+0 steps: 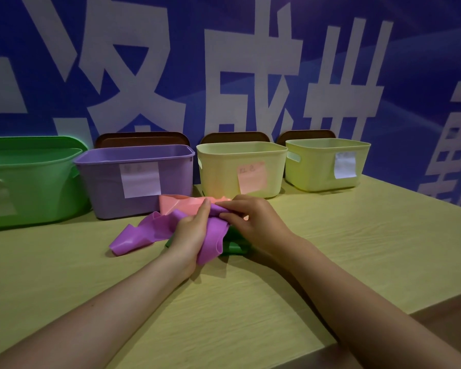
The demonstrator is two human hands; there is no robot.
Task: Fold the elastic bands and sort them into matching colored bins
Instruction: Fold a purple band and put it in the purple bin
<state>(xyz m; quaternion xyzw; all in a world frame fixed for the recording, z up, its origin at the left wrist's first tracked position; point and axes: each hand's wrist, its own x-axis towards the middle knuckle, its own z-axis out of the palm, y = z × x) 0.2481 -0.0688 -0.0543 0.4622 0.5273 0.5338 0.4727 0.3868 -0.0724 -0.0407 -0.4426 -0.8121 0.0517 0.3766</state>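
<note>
Here, the fingers (206, 206) of the left hand (189, 233) are curling around a bunched fold of the purple elastic band (155, 230), gripping it from the left, while the fingers (225, 207) of the right hand (253, 219) are pinching the top edge of the same band at about one o'clock from the left hand. The two hands are almost touching over the band.

The loose end of the purple band is trailing away toward nine o'clock and lying rumpled on the pale wooden counter (357, 249). A pink elastic band (181, 205) is lying just beyond the hands, at twelve o'clock, partly under the purple one. A green elastic band (232, 247) is peeking out beneath the right hand, at about five o'clock from the fingers.

Farther out, four bins are standing in a row along the back of the counter. At ten o'clock is a large green bin (30, 182). At eleven o'clock is a purple bin (133, 179) wearing a pale paper label. At twelve o'clock, just behind the pink band, is a pale yellow bin (241, 166) with a pink label. At two o'clock is a yellow-green bin (325, 163) with a white label. Behind them a blue wall (423, 62) is showing large white characters.
</note>
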